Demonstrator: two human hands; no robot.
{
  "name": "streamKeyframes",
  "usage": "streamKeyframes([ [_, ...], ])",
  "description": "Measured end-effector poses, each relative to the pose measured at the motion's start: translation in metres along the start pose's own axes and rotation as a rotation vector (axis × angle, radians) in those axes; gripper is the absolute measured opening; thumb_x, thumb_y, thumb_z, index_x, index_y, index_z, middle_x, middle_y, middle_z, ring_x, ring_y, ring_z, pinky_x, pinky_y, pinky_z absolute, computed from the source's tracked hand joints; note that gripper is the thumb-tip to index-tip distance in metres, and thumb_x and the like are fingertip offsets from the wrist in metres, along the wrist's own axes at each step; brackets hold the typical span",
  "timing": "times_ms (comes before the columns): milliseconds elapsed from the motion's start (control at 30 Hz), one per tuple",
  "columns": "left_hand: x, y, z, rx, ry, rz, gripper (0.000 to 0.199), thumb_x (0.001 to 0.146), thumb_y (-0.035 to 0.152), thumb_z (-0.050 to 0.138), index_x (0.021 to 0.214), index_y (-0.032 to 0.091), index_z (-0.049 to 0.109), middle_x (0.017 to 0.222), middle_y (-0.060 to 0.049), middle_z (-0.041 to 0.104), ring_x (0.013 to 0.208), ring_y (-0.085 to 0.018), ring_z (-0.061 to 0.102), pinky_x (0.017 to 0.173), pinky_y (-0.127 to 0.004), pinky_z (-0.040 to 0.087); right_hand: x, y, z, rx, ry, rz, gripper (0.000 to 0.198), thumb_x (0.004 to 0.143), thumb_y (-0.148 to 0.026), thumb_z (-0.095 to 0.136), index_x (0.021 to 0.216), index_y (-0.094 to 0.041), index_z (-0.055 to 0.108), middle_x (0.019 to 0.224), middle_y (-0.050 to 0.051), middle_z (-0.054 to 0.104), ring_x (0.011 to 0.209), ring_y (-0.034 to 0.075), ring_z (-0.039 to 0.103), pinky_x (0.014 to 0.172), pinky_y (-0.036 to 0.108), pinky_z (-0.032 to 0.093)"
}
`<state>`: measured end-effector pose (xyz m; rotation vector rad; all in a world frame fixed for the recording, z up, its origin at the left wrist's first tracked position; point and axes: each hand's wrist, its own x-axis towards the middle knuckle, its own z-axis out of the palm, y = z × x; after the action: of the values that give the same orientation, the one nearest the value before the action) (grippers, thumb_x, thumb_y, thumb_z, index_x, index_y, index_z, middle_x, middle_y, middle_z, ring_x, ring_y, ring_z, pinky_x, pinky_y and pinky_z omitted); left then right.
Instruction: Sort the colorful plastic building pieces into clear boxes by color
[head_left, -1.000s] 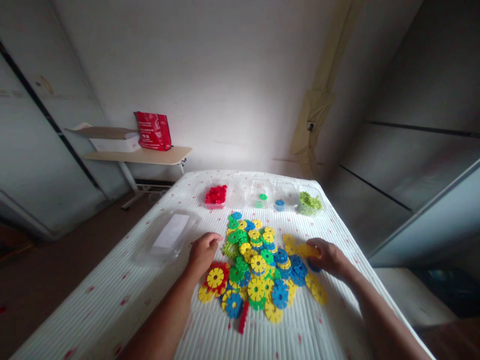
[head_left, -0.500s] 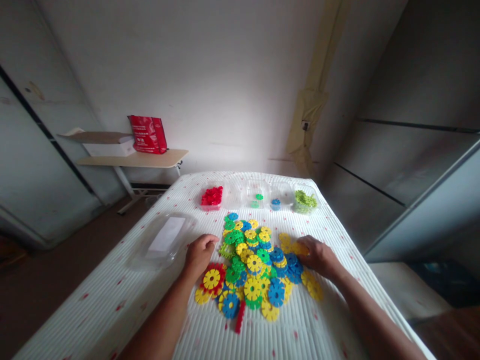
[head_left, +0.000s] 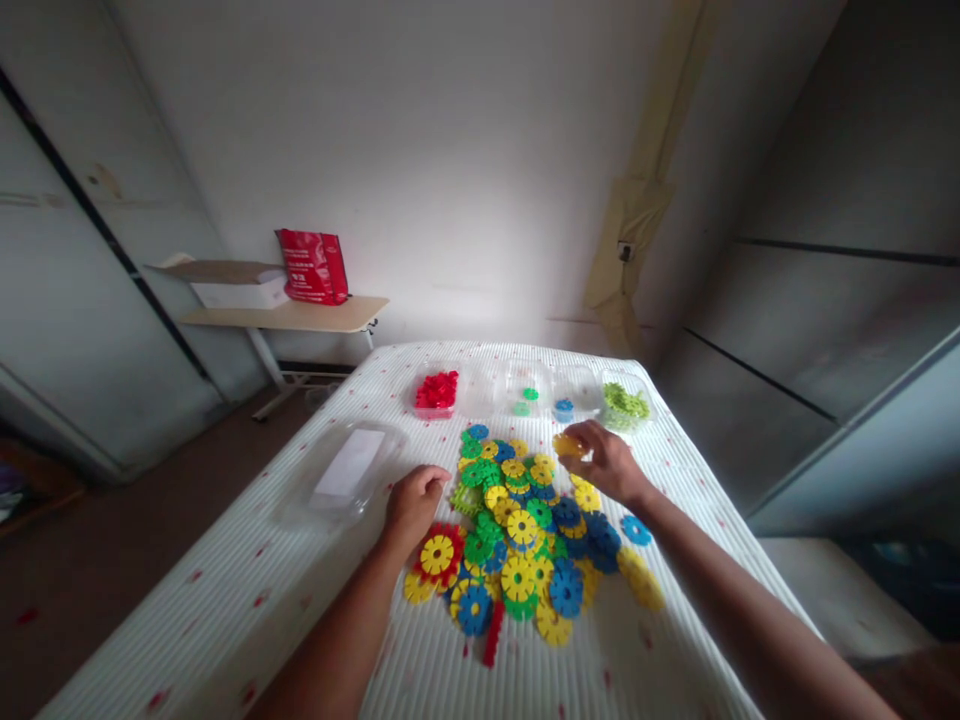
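Observation:
Notched plastic snowflake discs in yellow, blue, green and red lie in a loose pile [head_left: 521, 527] on the cloth. Above the pile's far right side, my right hand [head_left: 609, 462] pinches a yellow snowflake disc [head_left: 571, 445], clear of the others. My left hand [head_left: 415, 502] rests at the pile's left edge, near a light green piece [head_left: 465, 499], with its fingers curled in; whatever they may hold is hidden. A red disc with a yellow one on top [head_left: 441, 554] lies near my left wrist. A blue disc [head_left: 636, 530] lies apart, by my right forearm.
Along the far edge stand clear plastic tubs: one with red pieces [head_left: 436, 394], one with a green disc [head_left: 530, 394], one with blue discs [head_left: 563, 410], one with light green pieces [head_left: 627, 402]. A clear lid with white paper [head_left: 349, 468] lies left. A side table [head_left: 300, 315] holds a red bag [head_left: 312, 267].
My right hand has moved away from me and left, lifting a yellow disc from the pile's right side. A blue disc now shows by my right forearm. My left hand has barely moved.

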<state>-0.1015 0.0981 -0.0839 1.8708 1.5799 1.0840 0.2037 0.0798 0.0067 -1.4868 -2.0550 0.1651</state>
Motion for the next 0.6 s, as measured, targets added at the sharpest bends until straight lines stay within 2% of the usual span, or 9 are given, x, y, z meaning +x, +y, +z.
streamKeyframes([
  [133, 0.000, 0.001, -0.001, -0.010, 0.007, -0.023, 0.023, 0.073, 0.018, 0.043, 0.081, 0.018, 0.065, 0.080, -0.002, 0.068, 0.075, -0.015, 0.061, 0.071, -0.024, 0.047, 0.060, -0.030, 0.029, -0.155, 0.012, -0.107, 0.032, 0.073, -0.034, 0.056, 0.101, -0.017, 0.056, 0.095, 0.007, 0.059, 0.083, 0.018, 0.056, 0.073, 0.029, 0.043],
  [233, 0.000, 0.001, -0.002, -0.022, 0.006, -0.030, 0.024, 0.074, 0.018, 0.042, 0.081, 0.017, 0.065, 0.079, -0.003, 0.068, 0.072, -0.014, 0.061, 0.069, -0.024, 0.047, 0.100, -0.049, 0.051, -0.272, -0.017, -0.080, 0.033, 0.074, -0.034, 0.055, 0.103, -0.017, 0.055, 0.099, 0.009, 0.058, 0.091, 0.021, 0.054, 0.076, 0.032, 0.040],
  [333, 0.000, 0.002, -0.003, -0.021, 0.008, -0.031, 0.023, 0.075, 0.020, 0.043, 0.081, 0.017, 0.065, 0.078, -0.003, 0.067, 0.071, -0.014, 0.060, 0.068, -0.024, 0.046, 0.125, -0.060, 0.069, -0.341, -0.046, -0.035, 0.034, 0.077, -0.034, 0.053, 0.106, -0.017, 0.054, 0.104, 0.010, 0.057, 0.098, 0.024, 0.050, 0.079, 0.036, 0.037],
  [467, -0.001, 0.002, -0.004, -0.042, 0.008, -0.056, 0.022, 0.075, 0.020, 0.044, 0.082, 0.016, 0.064, 0.077, -0.003, 0.067, 0.070, -0.014, 0.060, 0.066, -0.023, 0.046, 0.127, -0.061, 0.077, -0.348, -0.024, -0.065, 0.034, 0.081, -0.033, 0.049, 0.111, -0.017, 0.052, 0.109, 0.011, 0.057, 0.101, 0.026, 0.048, 0.080, 0.039, 0.035],
  [600, -0.001, 0.001, -0.003, -0.077, 0.005, -0.055, 0.022, 0.074, 0.017, 0.044, 0.081, 0.016, 0.064, 0.077, -0.002, 0.067, 0.069, -0.013, 0.060, 0.067, -0.023, 0.046, 0.104, -0.046, 0.066, -0.318, 0.035, -0.169, 0.025, 0.083, -0.032, 0.047, 0.101, -0.018, 0.058, 0.102, 0.009, 0.060, 0.095, 0.023, 0.050, 0.079, 0.036, 0.034],
])
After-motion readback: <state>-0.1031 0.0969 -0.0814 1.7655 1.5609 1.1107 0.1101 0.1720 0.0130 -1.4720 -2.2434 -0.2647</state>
